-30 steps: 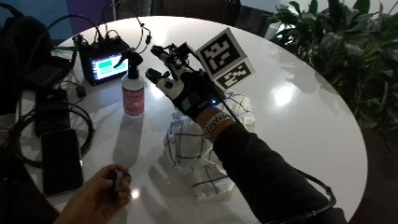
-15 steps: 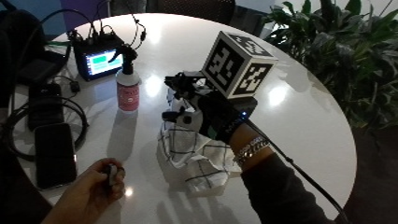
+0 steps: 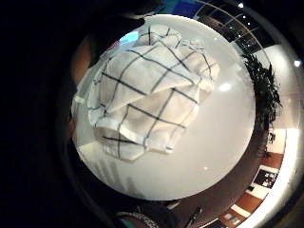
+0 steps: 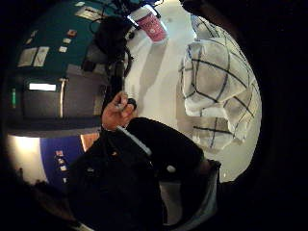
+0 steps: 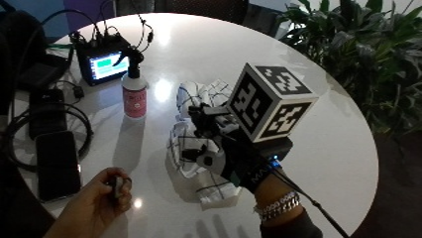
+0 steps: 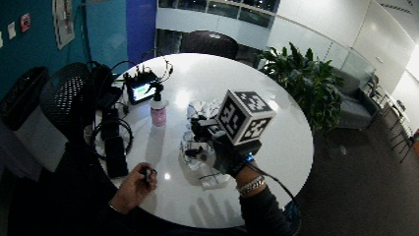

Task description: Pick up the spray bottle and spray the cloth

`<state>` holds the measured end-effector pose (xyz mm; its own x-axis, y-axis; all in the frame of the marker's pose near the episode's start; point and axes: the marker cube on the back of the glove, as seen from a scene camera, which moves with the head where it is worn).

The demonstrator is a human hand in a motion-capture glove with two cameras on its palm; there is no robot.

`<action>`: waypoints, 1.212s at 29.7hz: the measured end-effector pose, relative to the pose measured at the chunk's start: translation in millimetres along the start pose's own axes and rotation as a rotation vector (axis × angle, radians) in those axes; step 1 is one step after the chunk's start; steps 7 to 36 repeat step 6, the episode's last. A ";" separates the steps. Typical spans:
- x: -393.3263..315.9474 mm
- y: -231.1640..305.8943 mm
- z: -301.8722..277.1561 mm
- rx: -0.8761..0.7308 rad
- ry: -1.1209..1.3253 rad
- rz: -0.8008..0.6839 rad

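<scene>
We see the gloved right hand (image 5: pixel 221 158) over the checked cloth (image 5: pixel 198 131) but cannot tell its finger state, while the pink spray bottle (image 5: pixel 134 91), its label unreadable, stands apart beside 1 lit monitor (image 5: pixel 105 64).

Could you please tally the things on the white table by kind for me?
Spray bottle: 1
Checked cloth: 1
Small monitor: 1
Phone: 1
Headphones: 1
Total: 5
</scene>
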<state>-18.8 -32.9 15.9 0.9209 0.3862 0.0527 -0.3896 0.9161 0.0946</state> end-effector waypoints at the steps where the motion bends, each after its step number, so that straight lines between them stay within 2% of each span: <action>1: 0.4 3.1 3.1 -0.002 -0.001 0.003; 36: -0.4 8.5 14.7 -0.022 -0.012 -0.004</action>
